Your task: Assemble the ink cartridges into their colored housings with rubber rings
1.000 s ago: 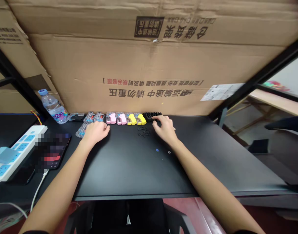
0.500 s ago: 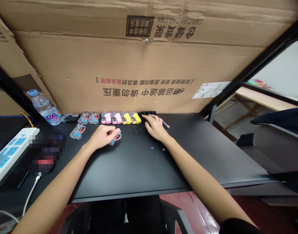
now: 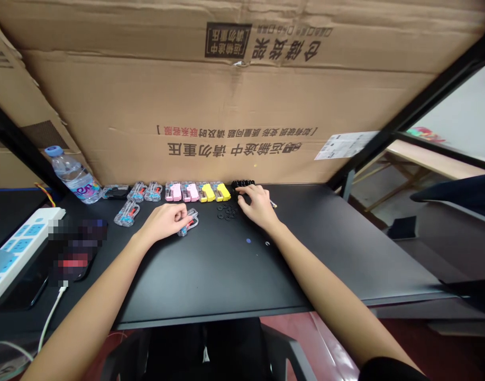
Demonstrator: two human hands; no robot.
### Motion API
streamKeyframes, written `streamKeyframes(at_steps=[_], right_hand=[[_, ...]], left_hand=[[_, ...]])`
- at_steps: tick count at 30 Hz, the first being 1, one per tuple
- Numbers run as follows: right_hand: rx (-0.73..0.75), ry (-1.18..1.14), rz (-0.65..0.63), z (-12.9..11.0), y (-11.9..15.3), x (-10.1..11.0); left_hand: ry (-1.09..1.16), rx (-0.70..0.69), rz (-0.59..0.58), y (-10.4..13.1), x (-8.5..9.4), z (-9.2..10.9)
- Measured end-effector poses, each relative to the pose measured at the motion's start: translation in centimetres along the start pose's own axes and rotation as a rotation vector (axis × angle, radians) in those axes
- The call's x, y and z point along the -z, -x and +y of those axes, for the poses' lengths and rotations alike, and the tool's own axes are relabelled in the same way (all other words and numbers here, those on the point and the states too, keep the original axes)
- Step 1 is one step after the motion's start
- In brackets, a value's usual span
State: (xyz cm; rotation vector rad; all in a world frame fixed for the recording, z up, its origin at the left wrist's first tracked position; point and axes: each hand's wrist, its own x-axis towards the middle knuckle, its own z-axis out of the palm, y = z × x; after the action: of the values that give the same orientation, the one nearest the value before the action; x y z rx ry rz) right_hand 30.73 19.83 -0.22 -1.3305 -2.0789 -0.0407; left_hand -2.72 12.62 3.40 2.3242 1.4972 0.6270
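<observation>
My left hand (image 3: 165,221) is closed on a clear toy piece (image 3: 189,222) with red and blue parts inside, low over the black table (image 3: 210,280). My right hand (image 3: 256,205) reaches to a pile of small black parts (image 3: 242,184) at the back, its thumb and index finger curved and apart at the pile's edge. Whether a part lies between the fingertips is too small to tell. Several black rings (image 3: 227,212) lie just left of this hand. Two pink pieces (image 3: 190,192) and two yellow pieces (image 3: 206,192) stand in a row along the cardboard.
More clear pieces (image 3: 127,213) lie at the back left beside a water bottle (image 3: 78,177). A power strip (image 3: 22,246) and phones are at the left. A blue disc (image 3: 248,241) lies mid-table. Cardboard (image 3: 234,100) walls off the back.
My right hand's fingers have drawn in and curved at the black pile, and the hand has shifted slightly right. My left hand has barely moved.
</observation>
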Motion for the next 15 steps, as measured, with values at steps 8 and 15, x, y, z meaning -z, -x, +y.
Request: streamKeyframes(at_steps=[8,15], right_hand=[[-0.058,0.092,-0.042,0.2,0.1,0.2],[-0.104,0.103,-0.064,0.1,0.0,0.8]], left_hand=[[0.012,0.021,-0.012,0.0,0.4,-0.2],[0.09,0.045,-0.016,-0.3,0.2,-1.7]])
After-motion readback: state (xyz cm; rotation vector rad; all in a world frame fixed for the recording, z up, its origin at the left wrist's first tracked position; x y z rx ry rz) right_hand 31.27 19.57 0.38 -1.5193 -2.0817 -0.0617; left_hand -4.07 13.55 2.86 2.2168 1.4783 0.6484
